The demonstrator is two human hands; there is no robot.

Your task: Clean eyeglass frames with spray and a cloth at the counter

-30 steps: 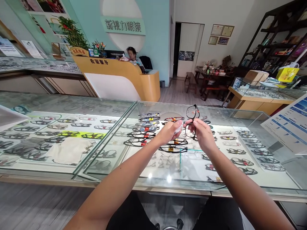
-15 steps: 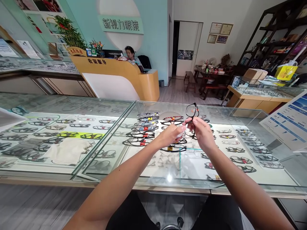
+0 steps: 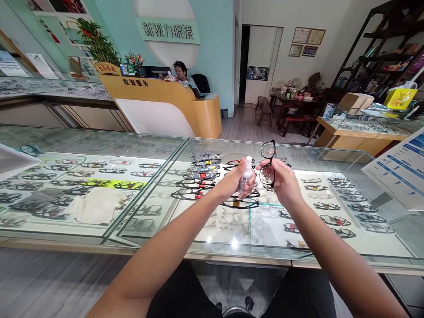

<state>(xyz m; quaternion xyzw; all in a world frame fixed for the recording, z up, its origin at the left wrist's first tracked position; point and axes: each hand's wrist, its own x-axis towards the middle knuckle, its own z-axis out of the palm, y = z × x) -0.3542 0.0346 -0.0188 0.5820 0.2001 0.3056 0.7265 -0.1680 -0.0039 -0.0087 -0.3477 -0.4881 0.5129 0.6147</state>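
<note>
My left hand (image 3: 239, 180) is closed around a small white spray bottle (image 3: 246, 173), held upright with its cap at the top. Just right of it, my right hand (image 3: 285, 182) pinches a pair of black-framed eyeglasses (image 3: 273, 150) near the bridge. The glasses are turned on end, one lens above the fingers and the other below. Both hands are over a glass display counter (image 3: 212, 247). Several eyeglasses with red and yellow tags (image 3: 198, 183) lie in a column left of the bottle, and more lie partly hidden behind my hands.
A cream cloth (image 3: 96, 206) lies on the left part of the counter. At right stands a printed sheet (image 3: 397, 172). Rows of eyeglasses (image 3: 334, 219) fill the case. A person (image 3: 181, 73) sits behind the yellow reception desk (image 3: 145, 95).
My left hand has turned, bringing the spray bottle upright into view. My right hand has shifted slightly right with the glasses, away from the left hand. The camera view has moved a little.
</note>
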